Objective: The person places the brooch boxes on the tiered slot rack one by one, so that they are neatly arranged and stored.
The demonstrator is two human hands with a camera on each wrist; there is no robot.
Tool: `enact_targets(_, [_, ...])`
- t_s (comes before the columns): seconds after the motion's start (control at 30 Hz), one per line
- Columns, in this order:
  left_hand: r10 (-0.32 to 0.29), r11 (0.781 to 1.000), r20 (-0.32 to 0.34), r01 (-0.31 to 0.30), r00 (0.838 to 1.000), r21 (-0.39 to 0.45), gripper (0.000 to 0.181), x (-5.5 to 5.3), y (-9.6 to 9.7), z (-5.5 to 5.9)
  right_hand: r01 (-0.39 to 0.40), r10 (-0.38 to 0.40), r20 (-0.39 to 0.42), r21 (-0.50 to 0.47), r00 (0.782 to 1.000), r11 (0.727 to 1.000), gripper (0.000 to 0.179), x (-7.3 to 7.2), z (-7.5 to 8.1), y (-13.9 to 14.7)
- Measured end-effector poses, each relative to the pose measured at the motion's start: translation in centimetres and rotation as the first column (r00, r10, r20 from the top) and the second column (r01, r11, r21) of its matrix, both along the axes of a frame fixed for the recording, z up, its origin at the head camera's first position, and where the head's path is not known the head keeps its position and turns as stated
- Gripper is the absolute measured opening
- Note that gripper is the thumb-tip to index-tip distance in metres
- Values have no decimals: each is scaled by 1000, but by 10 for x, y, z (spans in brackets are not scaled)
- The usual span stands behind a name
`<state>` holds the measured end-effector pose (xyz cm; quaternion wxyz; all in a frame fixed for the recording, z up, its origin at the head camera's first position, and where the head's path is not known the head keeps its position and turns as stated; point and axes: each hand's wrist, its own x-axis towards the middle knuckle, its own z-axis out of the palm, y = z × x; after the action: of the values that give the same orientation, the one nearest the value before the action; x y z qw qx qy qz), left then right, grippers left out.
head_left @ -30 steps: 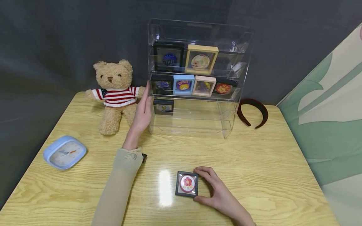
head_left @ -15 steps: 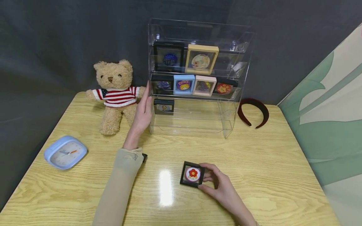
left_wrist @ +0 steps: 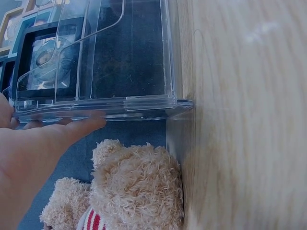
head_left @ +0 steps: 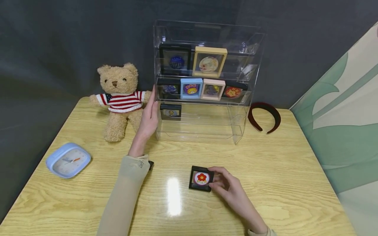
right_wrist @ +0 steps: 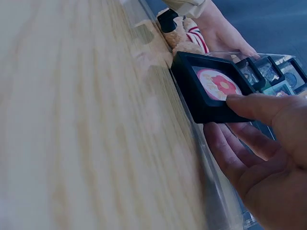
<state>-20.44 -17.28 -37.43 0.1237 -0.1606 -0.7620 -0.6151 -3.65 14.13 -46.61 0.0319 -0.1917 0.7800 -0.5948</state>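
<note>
A small black display frame (head_left: 201, 178) with a round red-flower badge inside is pinched along its right side by my right hand (head_left: 231, 188). In the right wrist view the thumb lies on the front of the display frame (right_wrist: 211, 88), with fingers behind and beneath it. My left hand (head_left: 149, 116) rests with straight fingers against the left side of a clear acrylic display rack (head_left: 203, 127). The left wrist view shows those fingers (left_wrist: 86, 127) along the side panel. On the rack, black, yellow, blue and pink frames stand on two tiers, and one black frame (head_left: 170, 112) stands lower left.
A teddy bear (head_left: 118, 78) in a striped sweater sits left of the rack, close to my left hand. At the table's left is a blue alarm clock (head_left: 69, 160). A dark red headband (head_left: 265, 113) lies right of the rack. A dark curtain (head_left: 73, 32) hangs behind.
My right hand has taken hold of the flower-badge frame, lifted it, and moved it slightly right and toward the rack, tilting it up. My left hand has stayed at the rack.
</note>
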Motion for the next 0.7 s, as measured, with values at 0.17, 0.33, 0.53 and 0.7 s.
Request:
enact_targets(0.17, [1, 1000, 8, -1, 1000, -17, 56, 3, -1, 3, 62, -62, -34, 4, 998, 998, 51, -4, 4, 0])
enact_targets(0.33, [3, 999, 3, -3, 1000, -32, 56, 1, -1, 3, 104, -106, -134, -20, 985, 994, 51, -14, 10, 1])
enact_targets(0.53, [11, 1000, -26, -11, 1000, -28, 56, -19, -5, -24, 131, -142, -209, -64, 968, 989, 50, -32, 27, 2])
enact_targets(0.7, [5, 1000, -49, -7, 999, -24, 56, -21, -6, -29, 173, -184, -247, -66, 951, 983, 47, -46, 39, 4])
